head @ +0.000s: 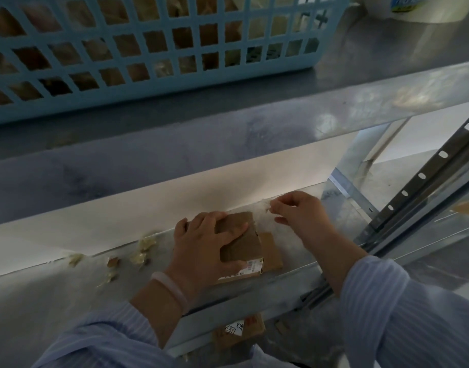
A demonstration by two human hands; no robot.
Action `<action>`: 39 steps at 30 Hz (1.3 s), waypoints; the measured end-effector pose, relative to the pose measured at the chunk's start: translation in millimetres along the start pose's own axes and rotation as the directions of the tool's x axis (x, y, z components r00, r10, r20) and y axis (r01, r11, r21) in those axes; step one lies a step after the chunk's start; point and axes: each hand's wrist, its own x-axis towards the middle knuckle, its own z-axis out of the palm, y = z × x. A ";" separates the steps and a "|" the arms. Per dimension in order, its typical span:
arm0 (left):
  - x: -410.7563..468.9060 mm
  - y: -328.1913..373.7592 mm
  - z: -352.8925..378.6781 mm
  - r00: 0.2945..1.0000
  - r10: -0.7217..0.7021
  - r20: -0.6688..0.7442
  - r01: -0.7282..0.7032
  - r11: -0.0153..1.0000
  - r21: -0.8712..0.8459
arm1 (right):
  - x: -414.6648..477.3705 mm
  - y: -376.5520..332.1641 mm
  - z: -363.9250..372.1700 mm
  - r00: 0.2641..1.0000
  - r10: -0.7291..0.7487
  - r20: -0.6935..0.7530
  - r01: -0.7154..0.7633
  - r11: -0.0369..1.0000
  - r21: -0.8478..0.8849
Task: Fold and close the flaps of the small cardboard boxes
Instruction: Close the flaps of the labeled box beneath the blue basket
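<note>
Fingers (229,226) of left hand (204,245): curled over the top flap (250,243) of the small cardboard box (254,254), thumb hooked on the near edge. Grip is firm and the flap is pressed flat.

Box: sits on the lower metal shelf (42,301), near its front lip. One side flap (272,252) lies out to the right, unfolded. White printed label (250,268) on the near corner.

Fingers (277,207) of right hand (301,212): narrow, thumb and forefinger tips close together, just beyond the box's far right corner and clear of it. A pale blur sits by the tips; cannot tell whether anything is pinched.

Left wrist: pale bangle (172,285). Both forearms in light striped sleeves (387,309).

Shelf, left of box: several crumpled yellowish scraps (145,247).

Below shelf lip: a second cardboard box (256,328) with handwritten white label, partly hidden.

Upper shelf: blue lattice basket (159,62). Right: slotted grey upright (427,176).
</note>
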 end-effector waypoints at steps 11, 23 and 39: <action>0.2 -3.5 2.7 0.999 -0.037 -0.020 0.037 0.998 -0.041 | -11.6 11.0 20.3 0.984 -0.170 -0.044 0.164 0.978 -0.128; 0.4 -2.8 3.9 0.998 -0.048 -0.033 0.047 0.998 -0.030 | -25.7 30.0 12.3 0.966 0.016 0.259 -0.051 0.990 0.130; 1.5 -1.5 1.5 0.999 -0.033 -0.025 0.032 0.999 -0.023 | 7.1 20.0 11.1 0.969 -0.161 0.188 0.198 0.961 -0.192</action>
